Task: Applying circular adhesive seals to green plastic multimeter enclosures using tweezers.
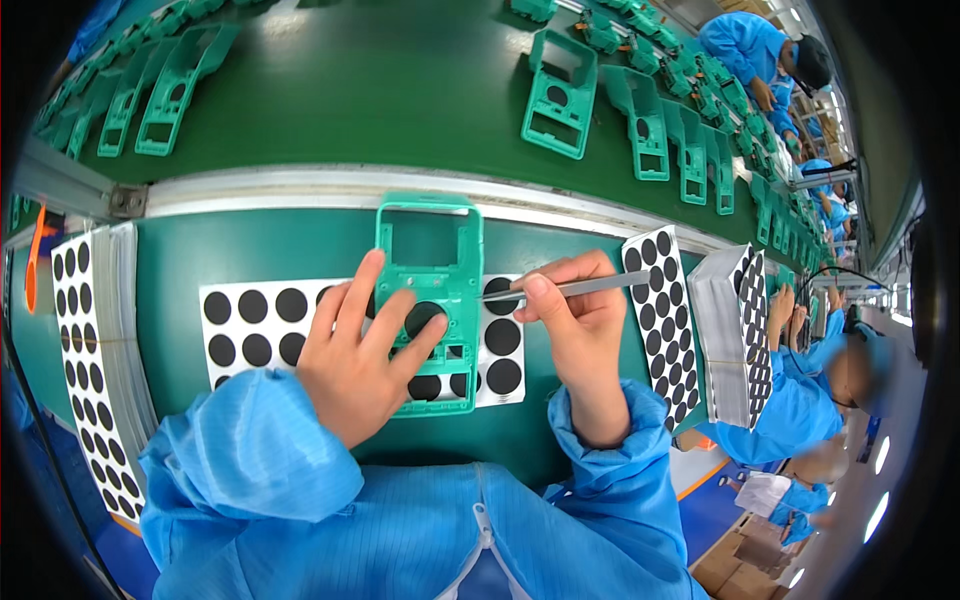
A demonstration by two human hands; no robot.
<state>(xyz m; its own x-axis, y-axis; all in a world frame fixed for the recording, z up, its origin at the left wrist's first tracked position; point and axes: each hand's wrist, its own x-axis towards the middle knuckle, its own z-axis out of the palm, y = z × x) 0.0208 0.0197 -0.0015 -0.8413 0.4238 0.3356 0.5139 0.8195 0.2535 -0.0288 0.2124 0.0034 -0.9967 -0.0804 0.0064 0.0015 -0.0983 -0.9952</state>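
Note:
A green plastic housing (pixel 450 281) with a rectangular window at its far end lies on top of a white sheet of round black stickers (pixel 240 327). Spread over the housing's left side and middle are the fingers of my left hand (pixel 345 375), which is open. Its thumb touches a black round sticker (pixel 424 317) at the housing's middle. On the right, my right hand (pixel 585 335) is closed on metal tweezers (pixel 600 286), gripped between thumb and fingers. The tweezers' tips reach the housing's right edge, close to the black sticker.
Stacks of sticker sheets stand at left (pixel 85 330) and right (pixel 725 340). Beyond a metal rail (pixel 300 188), a green belt (pixel 360 90) carries several housings (pixel 560 95). An orange-handled tool (pixel 36 262) is at far left. Co-workers in blue (pixel 800 385) sit along the right.

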